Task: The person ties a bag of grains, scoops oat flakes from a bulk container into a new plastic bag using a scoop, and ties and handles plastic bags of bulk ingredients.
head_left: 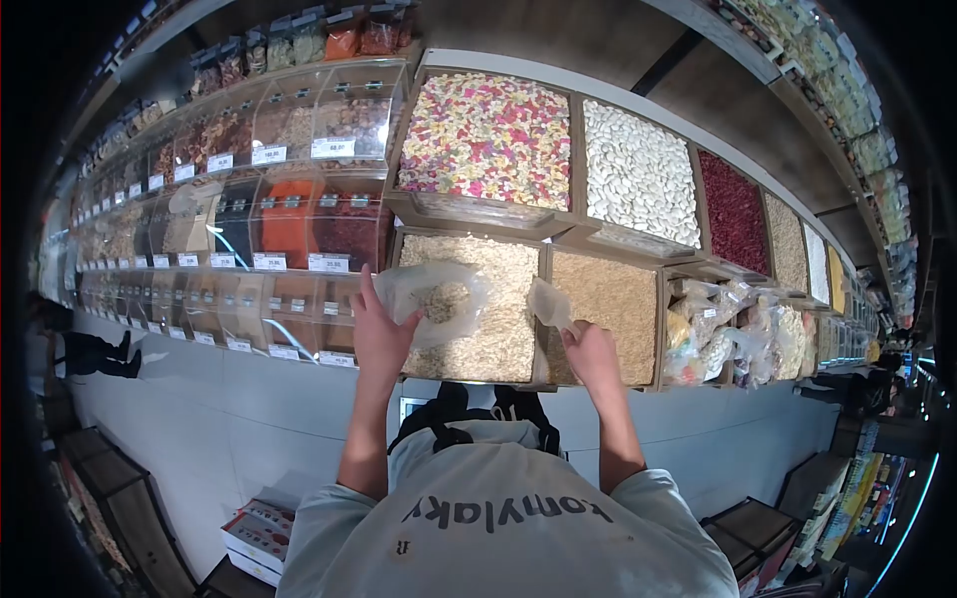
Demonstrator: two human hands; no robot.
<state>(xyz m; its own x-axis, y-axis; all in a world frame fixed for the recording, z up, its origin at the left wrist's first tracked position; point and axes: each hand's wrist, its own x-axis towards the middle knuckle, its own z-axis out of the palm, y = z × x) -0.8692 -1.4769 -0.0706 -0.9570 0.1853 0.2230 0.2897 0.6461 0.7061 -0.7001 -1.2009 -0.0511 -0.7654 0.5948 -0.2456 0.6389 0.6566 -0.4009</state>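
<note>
My left hand (383, 334) grips the edge of a clear plastic bag (467, 317), its thumb and forefinger spread along the rim. The bag's mouth faces up, and some pale flakes show inside. It hangs over the left part of a bin of pale flakes (510, 334), which look like oats. My right hand (592, 355) is closed round the handle of a translucent scoop (548, 303). The scoop is over the divider between the flakes and a bin of light brown grain (613, 289). Whether anything lies in the scoop I cannot tell.
Behind are bins of colourful pasta-like pieces (483, 140), white beans (638, 174) and dark red beans (733, 209). Lidded clear bins (349, 130) with price labels line the left. Bagged goods (733, 334) fill a right-hand bin. A box (259, 538) stands behind me, left.
</note>
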